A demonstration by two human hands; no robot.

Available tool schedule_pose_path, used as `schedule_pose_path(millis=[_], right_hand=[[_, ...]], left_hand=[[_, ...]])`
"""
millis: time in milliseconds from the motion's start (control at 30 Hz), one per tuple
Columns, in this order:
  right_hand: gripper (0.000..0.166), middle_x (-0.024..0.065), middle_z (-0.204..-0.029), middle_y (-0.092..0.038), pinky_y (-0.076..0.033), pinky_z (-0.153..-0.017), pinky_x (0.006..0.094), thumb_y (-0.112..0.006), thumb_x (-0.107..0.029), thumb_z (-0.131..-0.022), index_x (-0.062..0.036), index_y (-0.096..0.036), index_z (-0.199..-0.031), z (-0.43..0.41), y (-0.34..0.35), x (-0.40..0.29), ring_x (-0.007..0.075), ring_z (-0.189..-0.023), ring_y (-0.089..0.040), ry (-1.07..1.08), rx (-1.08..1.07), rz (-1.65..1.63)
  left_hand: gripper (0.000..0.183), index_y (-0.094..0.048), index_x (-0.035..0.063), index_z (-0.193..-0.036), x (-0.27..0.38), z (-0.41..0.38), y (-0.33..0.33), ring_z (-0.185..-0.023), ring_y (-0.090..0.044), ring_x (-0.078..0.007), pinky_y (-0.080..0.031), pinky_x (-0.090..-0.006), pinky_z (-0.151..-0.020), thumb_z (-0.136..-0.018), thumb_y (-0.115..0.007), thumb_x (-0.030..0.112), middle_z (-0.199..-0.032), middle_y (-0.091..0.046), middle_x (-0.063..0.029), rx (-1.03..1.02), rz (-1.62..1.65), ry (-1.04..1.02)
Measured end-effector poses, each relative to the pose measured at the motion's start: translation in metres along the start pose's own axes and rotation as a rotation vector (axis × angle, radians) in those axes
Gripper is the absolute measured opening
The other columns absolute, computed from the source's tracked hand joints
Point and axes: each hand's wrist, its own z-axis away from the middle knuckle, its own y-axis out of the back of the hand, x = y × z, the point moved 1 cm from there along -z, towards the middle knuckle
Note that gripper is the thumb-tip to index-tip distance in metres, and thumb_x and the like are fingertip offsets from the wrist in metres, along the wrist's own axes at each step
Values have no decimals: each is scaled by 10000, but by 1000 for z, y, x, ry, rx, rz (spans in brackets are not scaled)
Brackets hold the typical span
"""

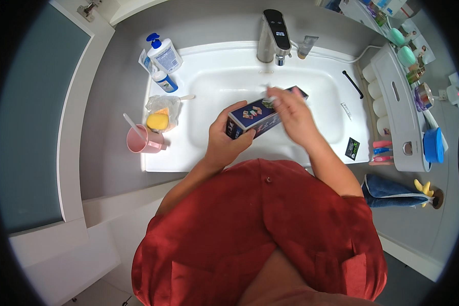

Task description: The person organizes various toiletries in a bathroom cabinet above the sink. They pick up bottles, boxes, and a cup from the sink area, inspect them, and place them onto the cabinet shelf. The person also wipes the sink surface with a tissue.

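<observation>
Over the white washbasin [229,80] I hold a dark blue printed cardboard box [256,111], tilted up to the right. My left hand [229,139] grips its near left end, thumb on the front side and fingers behind. My right hand [292,114] is at the box's far end, its fingers curled and blurred by motion. Something small and whitish shows at those fingertips; whether they grip it or the box, I cannot tell. Behind the basin stands a metal faucet [275,38] with a black top.
On the left are a pump bottle [166,57], a blue-and-white bottle [165,81], yellow soap [157,121] on a plastic bag, and a pink cup [141,141]. To the right lie a black sachet [352,148] and a thin black stick [352,84], beside a white wall rack [397,111].
</observation>
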Motion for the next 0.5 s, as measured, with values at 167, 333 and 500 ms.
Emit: schedule_pose_path(millis=[167, 333, 500], right_hand=[[229, 111, -1143, -573, -373, -936, 425, -524, -83, -848, -62, -583, -1068, 5, -9, -48, 337, -1125, -477, 247, -140, -205], [264, 104, -1166, -558, -382, -934, 424, -539, -17, -803, -47, -584, -1061, 10, -3, -72, 334, -1120, -485, 502, -207, -40], [300, 122, -1173, -554, -389, -946, 387, -521, 17, -817, -48, -563, -1107, 4, -3, -52, 310, -1133, -490, 406, -211, -259]], left_hand=[[587, -396, -29, -1237, -15, -1, 3, -938, -550, -123, -472, -243, -808, -713, -659, -8, -1021, -559, -89, 32, -148, -39], [808, -213, 4, -1372, -10, -3, 0, -913, -559, -139, -470, -268, -793, -692, -646, -37, -1019, -548, -83, 39, -117, -129], [831, -170, 11, -1393, -4, -2, 7, -949, -564, -153, -461, -274, -831, -709, -637, -63, -1020, -560, -99, -22, -191, -142]])
